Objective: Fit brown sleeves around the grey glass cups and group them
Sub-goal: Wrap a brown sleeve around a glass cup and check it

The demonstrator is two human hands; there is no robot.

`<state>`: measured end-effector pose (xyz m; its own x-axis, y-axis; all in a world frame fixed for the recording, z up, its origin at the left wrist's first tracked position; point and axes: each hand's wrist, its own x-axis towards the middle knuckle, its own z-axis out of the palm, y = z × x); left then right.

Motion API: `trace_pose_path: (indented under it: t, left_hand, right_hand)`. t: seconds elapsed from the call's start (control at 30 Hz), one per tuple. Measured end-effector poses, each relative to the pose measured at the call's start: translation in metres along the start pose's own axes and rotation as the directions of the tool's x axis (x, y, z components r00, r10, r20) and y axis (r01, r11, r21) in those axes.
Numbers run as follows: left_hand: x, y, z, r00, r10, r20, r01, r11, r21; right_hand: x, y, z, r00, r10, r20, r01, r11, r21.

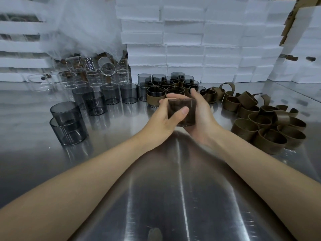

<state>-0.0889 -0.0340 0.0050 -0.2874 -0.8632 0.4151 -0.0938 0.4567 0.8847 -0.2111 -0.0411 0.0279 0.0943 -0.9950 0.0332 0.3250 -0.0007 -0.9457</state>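
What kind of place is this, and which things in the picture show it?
Probably a packing or assembly workshop. White foam boxes are stacked behind a steel table. Many grey cups stand on it, and loose brown sleeves lie in a pile on the right.

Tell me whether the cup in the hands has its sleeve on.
On: the cup, held by left hand and right hand, looks brown all round, though blurred.

Your only view sits on your head, wide-angle, looking forward and down across the steel tabletop (pixel 173 197) from close above its near edge, reaching back to the stacked white foam boxes (pixel 182 40).
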Motion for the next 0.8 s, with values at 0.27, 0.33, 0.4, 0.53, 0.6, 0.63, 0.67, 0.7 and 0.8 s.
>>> trace_pose_path:
  t: [0.27, 0.33, 0.4, 0.53, 0.6, 0.63, 0.67, 0.7, 0.8]
  left_hand:
    - [0.013, -0.007, -0.01, 0.901, -0.308, -0.306, 0.209, 0.926, -0.315]
    - [0.015, -0.006, -0.012, 0.897, -0.323, -0.302, 0.225, 0.921, -0.317]
    - [0.014, -0.006, -0.011, 0.911, -0.269, -0.314, 0.19, 0.947, -0.26]
    - [0.006, -0.004, -0.006, 0.967, -0.043, -0.251, 0.11, 0.96, 0.258]
    - [0.002, -0.001, -0.004, 0.975, 0.063, -0.213, 0.063, 0.842, 0.536]
    - [0.0, 0.002, -0.002, 0.976, 0.149, -0.16, -0.012, 0.767, 0.641]
    - [-0.002, 0.005, 0.0, 0.971, 0.224, -0.083, -0.096, 0.685, 0.722]
    - [-0.004, 0.008, 0.004, 0.964, 0.266, -0.009, -0.162, 0.613, 0.774]
    - [-0.006, 0.009, 0.009, 0.969, 0.243, 0.054, -0.181, 0.541, 0.821]
  right_hand:
    - [0.001, 0.019, 0.006, 0.975, -0.063, 0.212, 0.13, 0.94, -0.317]
    - [0.0, 0.021, 0.005, 0.956, -0.106, 0.273, 0.202, 0.915, -0.35]
    - [-0.001, 0.023, 0.003, 0.945, -0.164, 0.284, 0.256, 0.909, -0.329]
    - [-0.001, 0.019, -0.001, 0.957, -0.251, 0.149, 0.289, 0.887, -0.36]
    - [-0.001, 0.017, -0.002, 0.965, -0.245, 0.09, 0.26, 0.887, -0.381]
    - [0.0, 0.017, -0.002, 0.968, -0.241, 0.061, 0.246, 0.886, -0.392]
    - [0.0, 0.018, -0.002, 0.968, -0.248, 0.035, 0.24, 0.876, -0.417]
    - [0.001, 0.018, -0.003, 0.964, -0.266, 0.018, 0.243, 0.85, -0.467]
    - [0.003, 0.021, -0.007, 0.946, -0.321, 0.036, 0.273, 0.735, -0.621]
